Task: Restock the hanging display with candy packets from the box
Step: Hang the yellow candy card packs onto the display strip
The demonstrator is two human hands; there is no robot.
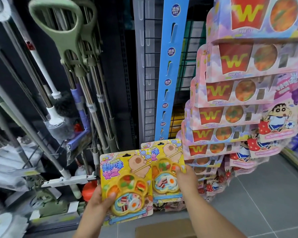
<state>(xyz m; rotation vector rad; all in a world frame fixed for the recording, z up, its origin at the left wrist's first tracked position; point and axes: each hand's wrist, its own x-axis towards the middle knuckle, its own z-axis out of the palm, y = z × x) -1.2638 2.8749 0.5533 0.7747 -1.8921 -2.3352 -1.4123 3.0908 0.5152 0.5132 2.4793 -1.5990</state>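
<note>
I hold two yellow candy packets with a paw-shaped tray of gummies and a cartoon capybara. My left hand (100,202) grips the nearer packet (127,184) by its lower left edge, thumb on the front. My right hand (186,182) grips the second packet (163,169) at its right side, thumb on the tray. This second packet sits just under the foot of the blue hanging display strip (169,69), whose slots are bare. A corner of the cardboard box (163,229) shows at the bottom, between my forearms.
Mops and brooms (72,48) hang on the dark rack to the left. A black wire grid (150,66) stands behind the strip. At the right hang several pink packets with red W cups (237,86) and cartoon-boy pouches (275,124). Grey floor tiles lie at lower right.
</note>
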